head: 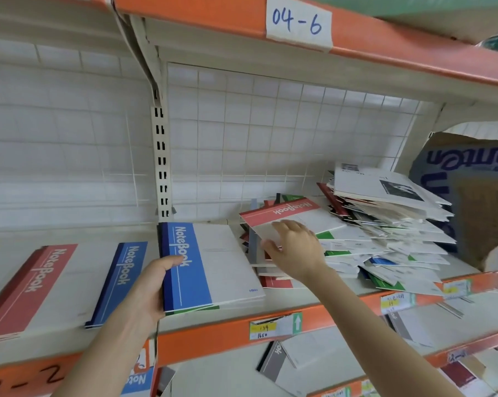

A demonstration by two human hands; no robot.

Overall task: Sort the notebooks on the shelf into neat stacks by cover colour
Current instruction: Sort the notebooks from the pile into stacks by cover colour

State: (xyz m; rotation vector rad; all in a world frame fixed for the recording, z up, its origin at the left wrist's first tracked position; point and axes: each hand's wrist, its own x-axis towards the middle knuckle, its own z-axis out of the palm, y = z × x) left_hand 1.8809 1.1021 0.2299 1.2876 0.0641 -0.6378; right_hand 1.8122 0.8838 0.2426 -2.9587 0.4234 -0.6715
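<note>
Two hands are at work: the left hand [144, 290], its arm reaching up from below, grips the spine edge of the blue notebook stack [213, 267], thumb on top. The right hand [296, 250], arm stretched forward, pinches the near corner of the red notebook [293, 214] topping the mixed pile [385, 239], fingers spread on its cover. Best lift it straight up, then carry it past the left hand to the red stack [33, 285] beyond, so the loose books beneath don't slide.
</note>
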